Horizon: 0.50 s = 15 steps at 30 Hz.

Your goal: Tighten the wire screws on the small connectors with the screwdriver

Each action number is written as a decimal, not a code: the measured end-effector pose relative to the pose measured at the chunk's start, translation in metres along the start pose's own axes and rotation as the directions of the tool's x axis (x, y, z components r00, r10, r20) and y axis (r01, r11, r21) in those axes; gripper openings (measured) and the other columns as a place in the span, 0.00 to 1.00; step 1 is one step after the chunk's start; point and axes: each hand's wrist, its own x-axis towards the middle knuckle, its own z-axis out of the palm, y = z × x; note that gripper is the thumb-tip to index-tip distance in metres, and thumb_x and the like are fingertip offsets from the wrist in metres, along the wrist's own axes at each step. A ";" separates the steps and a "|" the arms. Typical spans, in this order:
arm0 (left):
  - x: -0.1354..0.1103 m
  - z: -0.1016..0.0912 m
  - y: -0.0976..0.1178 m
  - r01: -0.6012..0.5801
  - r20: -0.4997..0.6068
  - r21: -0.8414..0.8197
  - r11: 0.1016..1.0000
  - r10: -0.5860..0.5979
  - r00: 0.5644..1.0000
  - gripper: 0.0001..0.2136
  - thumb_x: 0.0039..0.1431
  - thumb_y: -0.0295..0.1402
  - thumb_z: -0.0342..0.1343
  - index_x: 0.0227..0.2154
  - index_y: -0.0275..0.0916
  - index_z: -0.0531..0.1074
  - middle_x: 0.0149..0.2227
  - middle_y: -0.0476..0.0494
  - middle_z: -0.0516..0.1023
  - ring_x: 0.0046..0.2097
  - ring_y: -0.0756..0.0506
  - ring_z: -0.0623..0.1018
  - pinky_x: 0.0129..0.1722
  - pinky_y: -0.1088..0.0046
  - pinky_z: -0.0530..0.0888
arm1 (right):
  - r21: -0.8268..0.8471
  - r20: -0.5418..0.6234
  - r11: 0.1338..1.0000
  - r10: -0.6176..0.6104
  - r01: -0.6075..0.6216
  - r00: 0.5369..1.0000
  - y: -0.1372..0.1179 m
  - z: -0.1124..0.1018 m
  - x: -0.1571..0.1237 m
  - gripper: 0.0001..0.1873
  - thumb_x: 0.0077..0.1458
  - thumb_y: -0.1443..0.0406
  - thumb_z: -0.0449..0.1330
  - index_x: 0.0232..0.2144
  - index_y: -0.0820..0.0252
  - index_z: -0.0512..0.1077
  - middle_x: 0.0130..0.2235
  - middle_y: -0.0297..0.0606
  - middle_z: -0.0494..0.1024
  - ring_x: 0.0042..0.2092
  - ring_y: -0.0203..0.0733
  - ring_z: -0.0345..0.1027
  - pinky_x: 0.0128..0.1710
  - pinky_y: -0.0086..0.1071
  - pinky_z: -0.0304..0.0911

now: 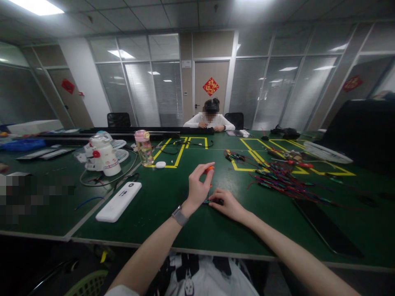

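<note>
My left hand (pixel 199 185), with a watch on the wrist, is closed in a pinch on a slim upright tool with an orange handle (pixel 210 169). The tool looks like a small screwdriver, though the fingers hide most of it. Just below its lower end lies a small green circuit board (pixel 206 201). The fingertips of my right hand (pixel 226 204) pinch that board against the green table (pixel 160 222). To the right of my hands spreads a tangled heap of wired circuit boards (pixel 284 181), with red and dark leads.
A white power bank (pixel 119 202), a white earbud case (pixel 160 165), a pink-lidded bottle (pixel 143 148) and a white jug-like container (pixel 106 154) stand or lie leftward. A dark flat panel (pixel 327 226) is at right. Yellow tape (pixel 249 169) marks the table. Another person (pixel 210 117) sits opposite.
</note>
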 end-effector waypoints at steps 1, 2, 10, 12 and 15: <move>0.000 0.000 0.000 -0.009 -0.016 0.034 0.999 0.009 1.000 0.09 0.62 0.33 0.53 0.44 0.41 0.74 0.38 0.45 0.75 0.39 0.48 0.75 0.40 0.72 0.72 | 0.000 -0.001 1.000 0.002 -0.002 1.000 0.000 0.000 0.000 0.06 0.53 0.67 0.62 0.35 0.60 0.77 0.34 0.38 0.73 0.34 0.40 0.68 0.36 0.32 0.65; 0.001 -0.001 0.000 -0.016 -0.032 0.069 0.998 0.018 0.999 0.08 0.61 0.33 0.55 0.42 0.41 0.74 0.37 0.45 0.73 0.38 0.48 0.74 0.39 0.73 0.71 | -0.002 -0.003 1.000 0.005 -0.005 1.000 0.000 0.000 0.000 0.06 0.53 0.67 0.62 0.35 0.60 0.77 0.34 0.38 0.73 0.34 0.40 0.68 0.36 0.32 0.65; 0.001 -0.003 0.000 0.024 0.003 -0.009 1.000 -0.024 1.000 0.13 0.67 0.32 0.44 0.47 0.41 0.72 0.44 0.43 0.73 0.44 0.48 0.74 0.45 0.71 0.70 | -0.022 0.001 1.000 -0.004 0.004 1.000 0.001 0.000 0.000 0.07 0.54 0.66 0.61 0.35 0.59 0.78 0.33 0.38 0.72 0.34 0.40 0.68 0.36 0.32 0.64; 0.000 -0.002 0.000 0.036 0.015 -0.052 0.998 -0.035 0.999 0.14 0.67 0.32 0.43 0.49 0.41 0.71 0.45 0.42 0.74 0.46 0.47 0.75 0.47 0.70 0.70 | -0.020 0.003 1.000 0.000 0.000 1.000 0.000 0.000 0.000 0.07 0.54 0.66 0.62 0.35 0.59 0.78 0.33 0.38 0.72 0.34 0.40 0.68 0.36 0.32 0.64; 0.000 0.000 0.000 0.022 -0.011 -0.015 1.000 -0.022 1.000 0.12 0.66 0.32 0.47 0.48 0.41 0.71 0.41 0.43 0.74 0.42 0.48 0.75 0.41 0.72 0.71 | -0.015 0.002 1.000 0.009 -0.009 1.000 0.000 0.000 0.000 0.06 0.53 0.67 0.62 0.35 0.60 0.78 0.33 0.38 0.72 0.34 0.40 0.68 0.36 0.32 0.64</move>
